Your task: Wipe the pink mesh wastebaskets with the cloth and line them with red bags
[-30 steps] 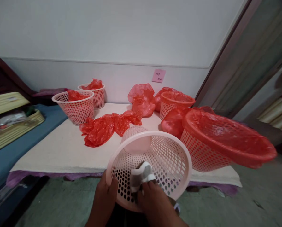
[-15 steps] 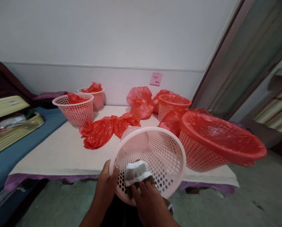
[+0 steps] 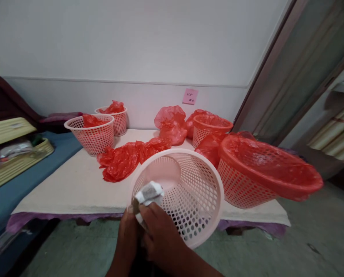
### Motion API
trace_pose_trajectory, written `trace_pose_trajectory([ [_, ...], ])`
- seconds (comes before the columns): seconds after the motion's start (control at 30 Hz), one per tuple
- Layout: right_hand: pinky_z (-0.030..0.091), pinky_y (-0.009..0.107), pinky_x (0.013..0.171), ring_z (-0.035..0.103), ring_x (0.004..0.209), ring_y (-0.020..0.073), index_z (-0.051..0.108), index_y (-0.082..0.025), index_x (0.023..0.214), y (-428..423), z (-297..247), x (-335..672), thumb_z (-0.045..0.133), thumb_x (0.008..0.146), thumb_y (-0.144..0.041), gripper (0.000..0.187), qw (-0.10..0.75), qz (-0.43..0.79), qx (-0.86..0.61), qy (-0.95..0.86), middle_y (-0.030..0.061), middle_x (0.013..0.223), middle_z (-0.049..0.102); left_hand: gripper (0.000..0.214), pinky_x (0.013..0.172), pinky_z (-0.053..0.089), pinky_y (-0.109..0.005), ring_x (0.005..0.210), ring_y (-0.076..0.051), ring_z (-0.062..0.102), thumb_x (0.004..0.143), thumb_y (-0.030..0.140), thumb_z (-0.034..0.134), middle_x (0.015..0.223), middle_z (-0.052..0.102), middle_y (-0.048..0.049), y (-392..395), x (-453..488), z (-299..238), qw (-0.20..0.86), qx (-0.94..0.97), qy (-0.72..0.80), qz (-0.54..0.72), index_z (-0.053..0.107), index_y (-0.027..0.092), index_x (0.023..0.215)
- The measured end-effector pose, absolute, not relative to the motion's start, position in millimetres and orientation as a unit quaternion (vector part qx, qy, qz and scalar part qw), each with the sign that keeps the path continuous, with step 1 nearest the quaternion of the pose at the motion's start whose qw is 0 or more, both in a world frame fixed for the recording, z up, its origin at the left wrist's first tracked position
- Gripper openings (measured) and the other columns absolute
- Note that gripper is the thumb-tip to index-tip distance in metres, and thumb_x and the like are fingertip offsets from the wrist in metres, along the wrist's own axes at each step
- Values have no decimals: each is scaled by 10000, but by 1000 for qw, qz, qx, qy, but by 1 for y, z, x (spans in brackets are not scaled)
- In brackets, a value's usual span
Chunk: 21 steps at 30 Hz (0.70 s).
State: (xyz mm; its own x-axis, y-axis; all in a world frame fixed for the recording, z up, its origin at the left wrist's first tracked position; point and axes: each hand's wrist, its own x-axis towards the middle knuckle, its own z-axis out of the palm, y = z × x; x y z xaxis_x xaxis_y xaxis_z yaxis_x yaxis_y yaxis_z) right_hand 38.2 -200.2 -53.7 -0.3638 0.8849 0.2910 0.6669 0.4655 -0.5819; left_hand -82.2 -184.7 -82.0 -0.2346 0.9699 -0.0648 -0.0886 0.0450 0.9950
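The right hand (image 3: 160,227) grasps a folded grey-and-white cloth (image 3: 150,192) and presses it at the left part of the rim, while the left hand (image 3: 127,231) grips this rim from the near left side, although its fingers are mostly hidden. The pale pink perforated basket (image 3: 197,184) lies tilted, with its mouth toward the person and its near edge out past the white table cover (image 3: 74,192); whether its base rests there, I cannot tell. This seems to be wiping, so I think the cloth should be folded around the rim, with even, light pressure, and the left hand should be kept firm but out of the cloth's path. It would be better to turn the basket little by little, and to take care that the fabric does not catch in the holes. On the right, very near, stands a large basket (image 3: 244,188) with a red liner, and on the left lies a crumpled red plastic bag (image 3: 122,159); any turning should be done without pushing either. Two smaller baskets at far left (image 3: 95,140) stand well apart.
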Motion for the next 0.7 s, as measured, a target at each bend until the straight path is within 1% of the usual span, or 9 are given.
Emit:
trace_pose_trajectory([
  [0.1, 511, 412, 762, 615, 874, 274, 672, -141, 981, -195, -56, 55, 548, 800, -135, 220, 95, 94, -515, -846, 134, 942, 657, 557, 685, 535, -365, 769, -259, 670, 831, 636, 457, 813, 720, -70, -186, -86, -82, 497, 390, 526, 569, 611, 151, 1058],
  [0.13, 507, 426, 758, 621, 867, 285, 682, -131, 913, -195, -56, 60, 534, 806, -116, 183, 52, 70, -527, -845, 143, 910, 660, 569, 694, 532, -362, 782, -259, 669, 827, 642, 453, 824, 719, -71, -185, -85, -82, 498, 393, 521, 572, 603, 152, 1076],
  [0.2, 504, 427, 767, 629, 879, 288, 688, -129, 887, -198, -55, 68, 510, 815, -84, 197, 16, 61, -542, -838, 147, 910, 666, 588, 706, 528, -363, 792, -262, 663, 815, 663, 445, 821, 714, -75, -182, -84, -80, 481, 416, 528, 563, 616, 155, 1056],
  [0.3, 509, 437, 788, 621, 925, 302, 675, -152, 1016, -213, -57, 65, 569, 828, -186, 218, 36, 99, -541, -835, 140, 1003, 662, 582, 697, 520, -360, 753, -252, 642, 788, 697, 449, 781, 702, -62, -176, -82, -73, 442, 456, 557, 535, 643, 176, 960],
  [0.37, 490, 508, 846, 586, 1007, 361, 605, -140, 1201, -222, -62, 60, 682, 765, -369, 499, 53, 113, -523, -843, 178, 1131, 627, 572, 697, 513, -357, 737, -245, 628, 778, 705, 453, 761, 692, -53, -171, -81, -68, 421, 470, 567, 530, 642, 185, 924],
  [0.43, 450, 568, 902, 547, 1070, 403, 495, -125, 1344, -226, -69, 56, 716, 721, -438, 731, 66, 102, -524, -843, 212, 1217, 582, 557, 691, 506, -350, 709, -235, 613, 783, 699, 450, 719, 673, -41, -168, -80, -62, 414, 478, 570, 525, 636, 185, 892],
  [0.53, 454, 529, 909, 556, 1057, 367, 448, -133, 1385, -224, -78, 59, 624, 784, -259, 639, 80, 82, -562, -819, 197, 1181, 595, 505, 653, 493, -330, 636, -206, 576, 809, 657, 457, 644, 626, -10, -166, -78, -54, 423, 491, 559, 517, 628, 185, 858],
  [0.6, 469, 494, 889, 561, 1037, 347, 450, -129, 1379, -220, -79, 62, 600, 761, -194, 640, 96, 84, -568, -813, 189, 1158, 597, 464, 639, 488, -315, 622, -190, 561, 831, 615, 463, 646, 616, -1, -168, -76, -54, 432, 502, 541, 519, 629, 183, 866],
  [0.7, 468, 467, 888, 553, 1023, 315, 433, -148, 1384, -215, -73, 65, 577, 768, -205, 635, 168, 98, -570, -799, 161, 1156, 586, 451, 697, 517, -327, 741, -207, 621, 859, 565, 442, 818, 687, -40, -177, -72, -67, 475, 478, 515, 530, 636, 178, 987],
])
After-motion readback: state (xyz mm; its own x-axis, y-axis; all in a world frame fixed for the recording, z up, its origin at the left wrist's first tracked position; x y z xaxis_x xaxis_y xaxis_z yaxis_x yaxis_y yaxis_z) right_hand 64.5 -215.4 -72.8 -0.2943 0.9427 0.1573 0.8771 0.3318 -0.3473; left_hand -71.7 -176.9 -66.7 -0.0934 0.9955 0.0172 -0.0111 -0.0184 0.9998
